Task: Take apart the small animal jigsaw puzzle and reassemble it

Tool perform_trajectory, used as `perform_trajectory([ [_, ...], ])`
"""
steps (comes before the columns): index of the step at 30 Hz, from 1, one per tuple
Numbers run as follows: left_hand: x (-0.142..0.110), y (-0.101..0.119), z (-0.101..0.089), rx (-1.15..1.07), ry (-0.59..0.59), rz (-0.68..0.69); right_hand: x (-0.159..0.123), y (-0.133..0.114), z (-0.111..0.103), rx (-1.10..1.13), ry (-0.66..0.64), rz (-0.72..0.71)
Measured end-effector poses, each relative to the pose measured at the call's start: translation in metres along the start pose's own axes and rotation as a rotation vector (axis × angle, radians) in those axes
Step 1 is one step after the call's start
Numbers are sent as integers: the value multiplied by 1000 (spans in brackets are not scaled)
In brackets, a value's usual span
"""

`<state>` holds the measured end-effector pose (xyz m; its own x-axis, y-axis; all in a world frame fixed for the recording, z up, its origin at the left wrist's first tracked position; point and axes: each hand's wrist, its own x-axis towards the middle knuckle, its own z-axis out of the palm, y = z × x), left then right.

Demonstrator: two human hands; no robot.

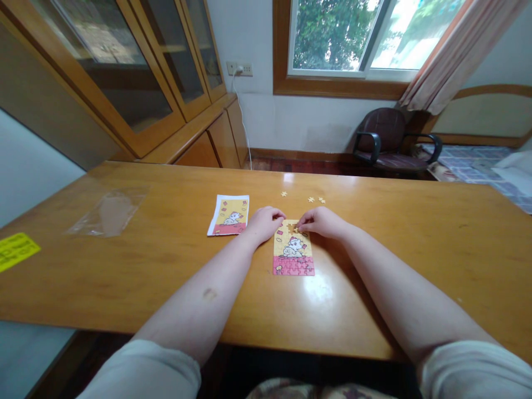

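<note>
A jigsaw puzzle (293,249) lies flat on the desk, yellow above and pink below, with a white cartoon animal in the middle. Near its top there is a gap where the wood shows. My right hand (322,223) pinches a small yellow puzzle piece (296,229) at the right of that gap. At the puzzle's upper left corner rests my left hand (267,220), its fingers bent together and touching the edge; whether anything is between them is hidden. Beyond the hands lie a loose piece (284,194), another piece (311,199) and a small cluster of pieces (321,200).
A printed picture card (229,215) of the same design lies left of my left hand. Farther left are a clear plastic bag (108,212) and a yellow label (17,250) on the wooden desk (166,266). A glass-doored cabinet (166,111) and an armchair (386,138) stand behind.
</note>
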<state>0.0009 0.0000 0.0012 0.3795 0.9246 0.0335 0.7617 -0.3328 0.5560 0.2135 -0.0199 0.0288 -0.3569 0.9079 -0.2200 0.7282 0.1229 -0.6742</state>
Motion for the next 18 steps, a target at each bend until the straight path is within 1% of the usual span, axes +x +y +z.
perform_trajectory([
  [6,-1,1,-2,-6,3,9,2,1,4,-44,-1,-39],
  [12,-1,2,-1,-9,1,9,2,2,5,-95,27,-79],
  [18,-1,0,-1,-9,-2,12,3,7,3,-104,123,-185],
])
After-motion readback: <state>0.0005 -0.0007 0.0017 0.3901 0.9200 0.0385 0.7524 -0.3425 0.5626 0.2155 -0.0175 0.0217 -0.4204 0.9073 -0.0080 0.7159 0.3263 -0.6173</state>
